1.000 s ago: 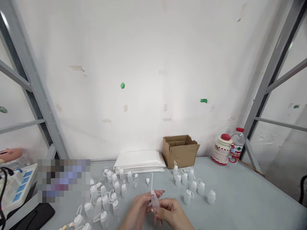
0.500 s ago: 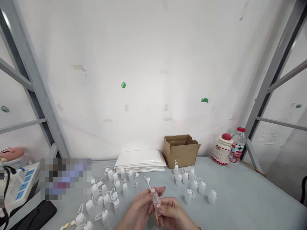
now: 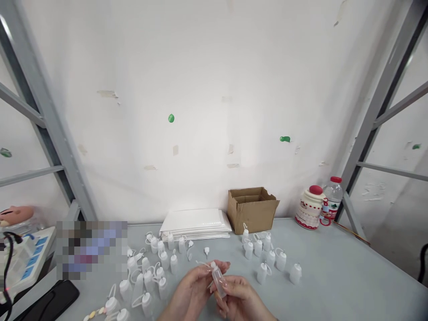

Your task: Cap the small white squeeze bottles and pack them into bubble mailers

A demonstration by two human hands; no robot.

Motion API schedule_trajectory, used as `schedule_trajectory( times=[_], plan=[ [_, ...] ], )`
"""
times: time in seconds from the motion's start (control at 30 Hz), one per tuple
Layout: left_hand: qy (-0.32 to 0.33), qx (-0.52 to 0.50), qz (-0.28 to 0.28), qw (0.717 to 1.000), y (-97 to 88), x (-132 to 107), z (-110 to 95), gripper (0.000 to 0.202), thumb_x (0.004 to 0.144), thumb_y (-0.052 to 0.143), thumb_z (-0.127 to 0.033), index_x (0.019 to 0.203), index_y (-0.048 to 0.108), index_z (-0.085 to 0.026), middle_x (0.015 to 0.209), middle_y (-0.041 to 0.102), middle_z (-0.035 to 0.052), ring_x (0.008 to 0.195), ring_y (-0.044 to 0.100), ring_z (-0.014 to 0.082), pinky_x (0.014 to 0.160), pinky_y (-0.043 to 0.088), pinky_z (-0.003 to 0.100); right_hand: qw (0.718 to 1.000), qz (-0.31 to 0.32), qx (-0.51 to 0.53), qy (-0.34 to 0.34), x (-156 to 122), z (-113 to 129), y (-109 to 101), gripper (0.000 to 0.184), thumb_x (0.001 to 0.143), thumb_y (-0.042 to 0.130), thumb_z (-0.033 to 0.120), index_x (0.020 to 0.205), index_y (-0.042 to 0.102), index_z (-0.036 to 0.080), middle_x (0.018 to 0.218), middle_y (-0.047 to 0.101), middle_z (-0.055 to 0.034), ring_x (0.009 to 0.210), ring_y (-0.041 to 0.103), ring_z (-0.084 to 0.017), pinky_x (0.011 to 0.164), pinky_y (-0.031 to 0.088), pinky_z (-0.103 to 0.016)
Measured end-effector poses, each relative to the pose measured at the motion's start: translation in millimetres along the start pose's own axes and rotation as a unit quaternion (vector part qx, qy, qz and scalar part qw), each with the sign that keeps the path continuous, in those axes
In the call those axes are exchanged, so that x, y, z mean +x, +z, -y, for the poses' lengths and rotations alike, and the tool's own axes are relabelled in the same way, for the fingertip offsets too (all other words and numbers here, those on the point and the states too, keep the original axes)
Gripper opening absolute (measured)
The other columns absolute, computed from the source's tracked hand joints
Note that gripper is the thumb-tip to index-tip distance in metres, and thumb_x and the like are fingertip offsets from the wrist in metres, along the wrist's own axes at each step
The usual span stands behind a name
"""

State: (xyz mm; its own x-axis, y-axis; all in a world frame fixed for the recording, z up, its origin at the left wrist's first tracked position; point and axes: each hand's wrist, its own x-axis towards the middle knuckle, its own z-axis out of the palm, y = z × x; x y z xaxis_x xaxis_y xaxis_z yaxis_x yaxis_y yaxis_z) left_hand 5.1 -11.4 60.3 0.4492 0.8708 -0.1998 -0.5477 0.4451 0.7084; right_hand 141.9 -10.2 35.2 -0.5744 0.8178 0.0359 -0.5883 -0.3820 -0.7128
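Bottle (image 3: 219,282), small and translucent, sits in the hands at six o'clock in the view, above the grey counter (image 3: 327,276), its top leaning toward eleven. The right hand (image 3: 240,294) comes in from five o'clock with fingers curled, and its grip is narrow, thumb and fingers closed around the lower body. The left hand (image 3: 192,287) reaches up from seven o'clock, its fingers stretched behind the neck toward two; I cannot tell whether its grip closes there or only rests against the plastic. A thin white strap (image 3: 202,263) runs from the cap toward ten o'clock.

Taking the held piece as the dial's centre, the drinks bottle (image 3: 332,200) at two o'clock wears a red label whose lettering is too small to read. The cardboard box (image 3: 256,218) at one and white envelopes (image 3: 194,223) at eleven display no legible print.
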Motion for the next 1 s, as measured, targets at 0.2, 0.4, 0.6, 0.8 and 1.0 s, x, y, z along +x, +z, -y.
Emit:
schedule_trajectory(
  times=[0.2,0.4,0.6,0.8,1.0],
  plan=[
    [0.014,0.022,0.006,1.000,3.0,-0.8,-0.7,0.025,0.065,0.059,-0.028,0.082,0.069,-0.013,0.099,0.069,0.0103,0.114,0.046,0.0293,0.097,0.030,0.040,0.999,0.008,0.029,0.013,-1.0,-0.5,0.1,0.028,0.059,0.074,0.031,0.072,0.071,0.006,0.045,0.049,0.0024,0.038,0.039,-0.005,0.044,0.030,-0.021],
    [0.013,0.029,0.012,0.999,3.5,0.7,2.1,0.027,0.070,0.054,-0.028,0.086,0.070,-0.013,0.097,0.070,0.0092,0.114,0.047,0.0276,0.101,0.027,0.039,0.998,0.025,0.049,0.014,-0.6,-1.9,-2.1,0.024,0.061,0.073,0.031,0.071,0.071,0.010,0.043,0.047,0.0044,0.039,0.034,-0.004,0.043,0.027,-0.019],
    [0.005,0.001,0.045,0.999,2.0,2.2,3.9,0.031,0.071,0.052,-0.028,0.091,0.069,-0.012,0.098,0.069,0.0096,0.114,0.047,0.0265,0.102,0.024,0.039,0.998,0.030,0.053,0.017,-0.2,-2.2,-2.8,0.024,0.061,0.073,0.032,0.071,0.070,0.011,0.046,0.048,0.0038,0.040,0.034,-0.004,0.045,0.027,-0.019],
    [-0.002,-0.009,0.040,0.999,2.1,2.5,3.8,0.030,0.074,0.049,-0.027,0.092,0.068,-0.014,0.094,0.069,0.0096,0.114,0.046,0.0266,0.100,0.026,0.039,0.998,0.033,0.049,0.015,-0.3,-1.5,-2.0,0.026,0.061,0.074,0.033,0.071,0.070,0.010,0.046,0.046,0.0042,0.040,0.034,-0.004,0.044,0.028,-0.019],
    [0.026,-0.009,0.060,0.998,3.1,-0.2,4.5,0.030,0.069,0.050,-0.028,0.088,0.068,-0.014,0.097,0.068,0.0098,0.107,0.050,0.0277,0.090,0.034,0.038,0.998,-0.008,-0.059,-0.036,-2.2,2.5,4.4,0.032,0.062,0.072,0.042,0.069,0.071,0.010,0.046,0.047,0.0025,0.040,0.038,-0.005,0.043,0.028,-0.020]
  ],
)
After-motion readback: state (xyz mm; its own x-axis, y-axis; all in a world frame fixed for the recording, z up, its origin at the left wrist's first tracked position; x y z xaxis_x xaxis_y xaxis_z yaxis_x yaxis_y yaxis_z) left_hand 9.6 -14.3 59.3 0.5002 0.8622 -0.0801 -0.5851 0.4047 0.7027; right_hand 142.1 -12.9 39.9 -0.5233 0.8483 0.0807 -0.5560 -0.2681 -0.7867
